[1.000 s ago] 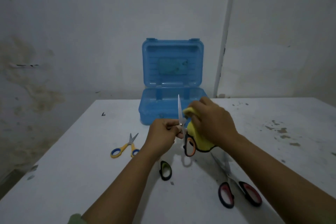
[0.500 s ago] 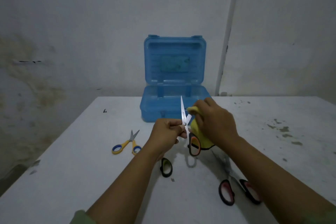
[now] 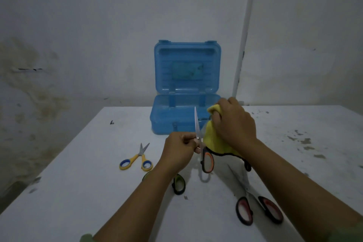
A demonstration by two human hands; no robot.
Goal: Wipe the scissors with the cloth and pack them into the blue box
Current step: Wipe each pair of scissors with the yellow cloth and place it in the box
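Note:
My left hand [image 3: 179, 148] pinches a pair of orange-handled scissors [image 3: 207, 160] near the pivot, blades spread, one blade pointing straight up. My right hand [image 3: 233, 124] grips a yellow cloth [image 3: 211, 139] bunched over the other blade, which is hidden. The blue box [image 3: 167, 122] stands open behind them at the table's back, lid upright. On the table lie small yellow-and-blue scissors [image 3: 137, 160] at the left, green-handled scissors [image 3: 178, 183] partly under my left forearm, and red-handled scissors [image 3: 255, 205] at the right.
The white table [image 3: 78, 192] has dirt flecks at the right [image 3: 302, 140]. A stained wall rises close behind the box, with a white pipe [image 3: 243, 45] running up it.
My right hand has slid the cloth up along the hidden blade, away from the handles and toward the box. The left hand holds the scissors in the same place.

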